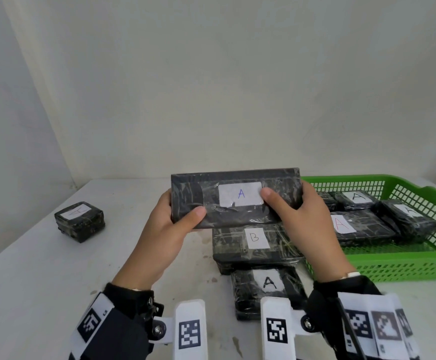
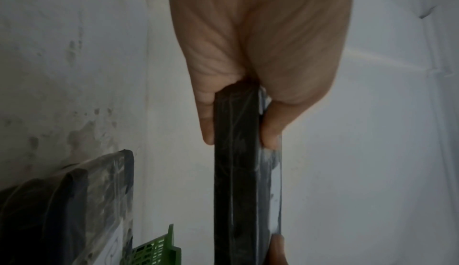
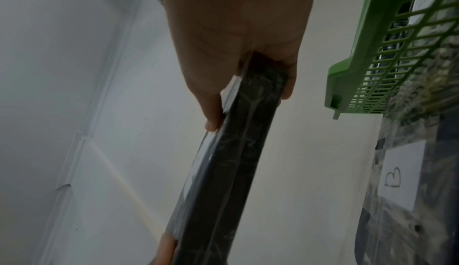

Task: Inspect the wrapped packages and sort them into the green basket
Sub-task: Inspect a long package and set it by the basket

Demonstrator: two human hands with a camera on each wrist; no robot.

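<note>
A long black wrapped package [image 1: 235, 197] with a white label marked A is held up above the table, label facing me. My left hand [image 1: 175, 219] grips its left end, thumb on the front face. My right hand [image 1: 297, 209] grips its right end, thumb beside the label. Both wrist views show the package edge-on [image 2: 238, 181] [image 3: 231, 161], pinched between thumb and fingers. The green basket [image 1: 404, 261] stands at the right, holding several packages labelled A [image 1: 359, 224]. On the table below lie a package marked B [image 1: 255, 242] and a smaller one marked A [image 1: 266, 289].
A small square package marked A [image 1: 79, 221] sits alone on the white table [image 1: 42, 281] at the left. A pale wall closes off the back. The basket's corner [image 3: 352, 84] shows close to my right hand, with the B package [image 3: 402, 181] beneath it.
</note>
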